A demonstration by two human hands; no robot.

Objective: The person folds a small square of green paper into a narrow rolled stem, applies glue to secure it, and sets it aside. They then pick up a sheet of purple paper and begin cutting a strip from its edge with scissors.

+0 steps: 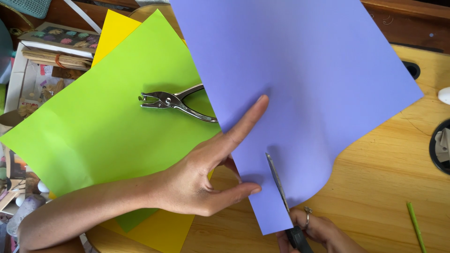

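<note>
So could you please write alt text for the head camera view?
A left hand steadies a purple paper sheet while the right hand cuts into it with scissors. A metal hole punch lies on a green sheet over yellow paper.

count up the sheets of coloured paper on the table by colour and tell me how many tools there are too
Purple paper sheet, held by the left hand: 1
Lime green paper sheet: 1
Yellow paper sheet: 1
Silver metal hole punch: 1
Scissors, in the right hand: 1
Total: 5
</note>
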